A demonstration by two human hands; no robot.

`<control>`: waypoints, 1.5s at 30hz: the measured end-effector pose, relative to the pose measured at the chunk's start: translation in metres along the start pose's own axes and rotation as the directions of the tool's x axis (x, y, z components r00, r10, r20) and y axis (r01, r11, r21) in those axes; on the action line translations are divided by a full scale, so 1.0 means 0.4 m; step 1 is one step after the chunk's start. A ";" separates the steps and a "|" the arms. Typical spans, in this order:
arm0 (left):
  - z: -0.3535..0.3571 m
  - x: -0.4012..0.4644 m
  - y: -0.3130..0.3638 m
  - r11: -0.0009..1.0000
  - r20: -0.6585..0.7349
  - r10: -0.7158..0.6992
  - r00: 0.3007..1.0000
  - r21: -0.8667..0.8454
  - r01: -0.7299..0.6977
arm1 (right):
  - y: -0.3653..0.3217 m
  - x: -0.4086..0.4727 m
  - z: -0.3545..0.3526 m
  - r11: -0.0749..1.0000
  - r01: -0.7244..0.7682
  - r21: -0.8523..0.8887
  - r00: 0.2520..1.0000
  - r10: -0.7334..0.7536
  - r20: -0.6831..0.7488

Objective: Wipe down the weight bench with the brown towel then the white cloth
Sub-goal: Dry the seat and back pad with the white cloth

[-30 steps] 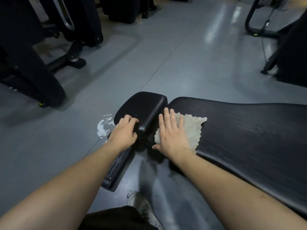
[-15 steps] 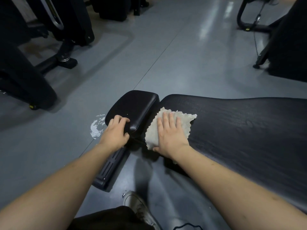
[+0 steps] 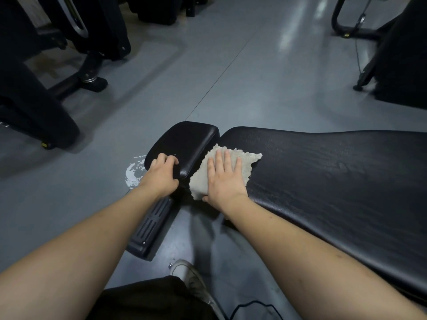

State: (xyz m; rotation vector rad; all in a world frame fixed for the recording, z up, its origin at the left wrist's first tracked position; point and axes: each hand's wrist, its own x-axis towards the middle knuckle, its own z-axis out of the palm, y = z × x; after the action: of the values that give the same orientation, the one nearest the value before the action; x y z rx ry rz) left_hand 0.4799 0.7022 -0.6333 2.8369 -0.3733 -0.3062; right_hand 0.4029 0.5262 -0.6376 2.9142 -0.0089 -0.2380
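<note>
Your right hand (image 3: 225,179), fingers straight, has slid the white cloth (image 3: 233,167) sideways; light pressure risks bunching beneath them.

A single wide-angle head-worn view looks forward and steeply down from close above the weight bench (image 3: 323,181), which runs from centre to the near right. Both forearms reach in from the near edge; grey floor (image 3: 254,84) stretches far beyond.

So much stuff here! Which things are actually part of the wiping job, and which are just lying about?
Part of the job:
- white cloth, pressed flat under the right hand
- long bench pad
- small seat pad, gripped by the left hand

Just around:
- gym machines
- white floor mark
- shoe
</note>
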 end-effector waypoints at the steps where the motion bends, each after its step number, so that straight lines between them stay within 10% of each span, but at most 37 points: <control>1: 0.000 -0.004 0.007 1.000 0.008 -0.014 1.000 0.015 0.014 | 0.008 -0.011 0.003 1.000 -0.008 -0.002 1.000 0.008 0.004; 19: -0.008 -0.086 0.192 0.996 0.204 0.081 0.976 0.013 -0.085 | 0.311 -0.367 0.044 0.983 -0.155 -0.099 0.988 0.153 -0.031; 35: -0.019 -0.023 0.131 0.973 0.203 0.231 0.951 -0.074 -0.221 | 0.204 -0.202 0.061 0.975 -0.090 -0.201 0.995 0.078 -0.067; 45: -0.006 -0.124 0.205 0.931 0.167 0.289 0.943 0.180 -0.317 | 0.232 -0.253 0.028 0.985 -0.022 -0.169 1.000 0.021 -0.010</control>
State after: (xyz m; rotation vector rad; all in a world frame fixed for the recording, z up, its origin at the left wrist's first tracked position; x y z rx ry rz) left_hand 0.4154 0.6401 -0.5991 2.9003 -0.9121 -0.4215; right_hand 0.3021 0.4355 -0.6120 2.7441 -0.0177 -0.2129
